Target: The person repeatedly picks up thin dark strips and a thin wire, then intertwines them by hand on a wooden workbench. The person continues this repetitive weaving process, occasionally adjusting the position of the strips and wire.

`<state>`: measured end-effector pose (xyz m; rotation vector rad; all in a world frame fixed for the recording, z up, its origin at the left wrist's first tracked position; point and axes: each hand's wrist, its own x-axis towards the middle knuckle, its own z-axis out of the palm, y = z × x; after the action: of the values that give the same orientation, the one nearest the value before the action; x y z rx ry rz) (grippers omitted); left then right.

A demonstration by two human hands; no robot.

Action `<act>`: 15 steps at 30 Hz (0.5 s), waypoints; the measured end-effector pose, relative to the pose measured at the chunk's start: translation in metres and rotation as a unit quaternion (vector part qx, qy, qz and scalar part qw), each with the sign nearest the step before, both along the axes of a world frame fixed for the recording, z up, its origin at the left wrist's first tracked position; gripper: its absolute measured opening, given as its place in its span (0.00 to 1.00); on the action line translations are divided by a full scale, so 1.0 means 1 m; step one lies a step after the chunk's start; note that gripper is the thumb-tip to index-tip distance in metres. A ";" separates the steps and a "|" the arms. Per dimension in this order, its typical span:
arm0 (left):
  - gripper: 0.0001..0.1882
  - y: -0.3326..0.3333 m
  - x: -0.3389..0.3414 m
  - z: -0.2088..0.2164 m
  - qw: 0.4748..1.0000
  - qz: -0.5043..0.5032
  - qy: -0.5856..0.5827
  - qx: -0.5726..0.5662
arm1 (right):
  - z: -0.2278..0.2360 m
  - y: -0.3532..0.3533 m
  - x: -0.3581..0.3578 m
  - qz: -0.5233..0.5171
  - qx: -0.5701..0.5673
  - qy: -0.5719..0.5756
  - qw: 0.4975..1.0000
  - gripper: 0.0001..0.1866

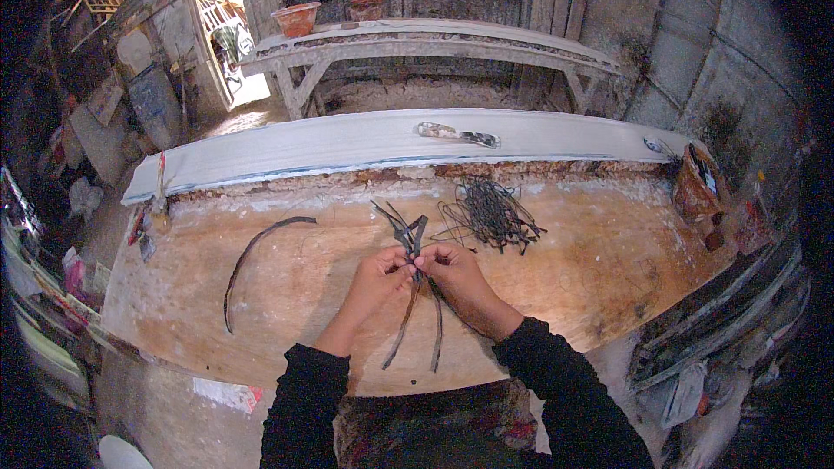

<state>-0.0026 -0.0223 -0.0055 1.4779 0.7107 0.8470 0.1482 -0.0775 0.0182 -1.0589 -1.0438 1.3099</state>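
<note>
Black sleeves (569,386) converge on dark strips (404,236)

Left hand (380,276) and right hand (456,271) sit close together, both clamped on the dark strips over the middle of a wooden table (565,295); two tails (438,334) run toward its near edge. Just beyond the right hand lies a tangled heap of thin black strands (493,213). Well to the left rests one curved strip (246,250). A pale board (313,148) spans the far side.

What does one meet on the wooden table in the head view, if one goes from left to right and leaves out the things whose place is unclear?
Red-tipped tool, curved dark strip, left hand, tangled black cords, brown container.
</note>
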 end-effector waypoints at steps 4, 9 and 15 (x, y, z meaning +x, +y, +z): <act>0.15 0.000 0.000 -0.003 0.998 -0.008 0.028 0.062 | 0.002 0.001 -0.001 -0.014 -0.014 0.000 1.000 0.03; 0.17 -0.005 0.001 0.004 0.999 -0.033 0.040 0.014 | -0.006 0.003 0.001 -0.013 0.010 0.017 1.000 0.02; 0.19 -0.007 0.000 0.009 0.998 -0.051 0.014 -0.012 | -0.009 0.004 0.002 -0.007 0.023 -0.001 1.000 0.03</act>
<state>-0.0022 -0.0292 0.0039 1.4948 0.6583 0.7374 0.1500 -0.0732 0.0095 -1.0320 -1.0622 1.2681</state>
